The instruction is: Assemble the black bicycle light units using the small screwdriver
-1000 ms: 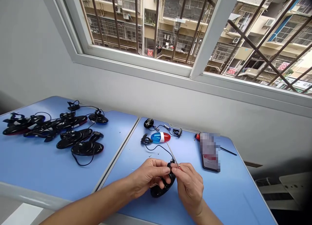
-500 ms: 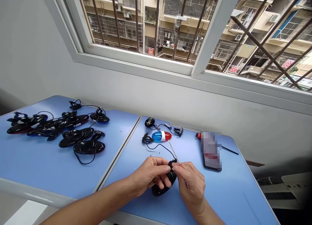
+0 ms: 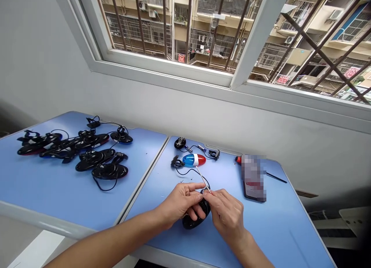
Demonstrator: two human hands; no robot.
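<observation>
My left hand [image 3: 185, 202] grips a glossy black oval light housing [image 3: 191, 222], its thumb and fingers around the upper part, which they partly hide. In my right hand [image 3: 227, 208] is a thin screwdriver [image 3: 202, 176], its metal shaft pointing up and to the left past the left fingertips. The fingertips of both hands meet over the top of the housing. A black cable runs from there to a clamp mount [image 3: 176, 162]. Beside the mount lies a blue, white and red lens cover [image 3: 194, 160]. Two small screws [image 3: 191, 178] rest just beyond my left hand.
Several assembled black lights [image 3: 110, 170] with cables lie on the left table. At the back are an opened round unit [image 3: 180, 143], batteries [image 3: 202, 148] and a black clamp [image 3: 214, 154]. A phone [image 3: 253, 183], red object [image 3: 238, 159] and black stick [image 3: 276, 177] lie right.
The screwdriver has tilted further left, and its handle is now more hidden by my right hand. My left index finger has stretched out towards the shaft. The view has shifted slightly.
</observation>
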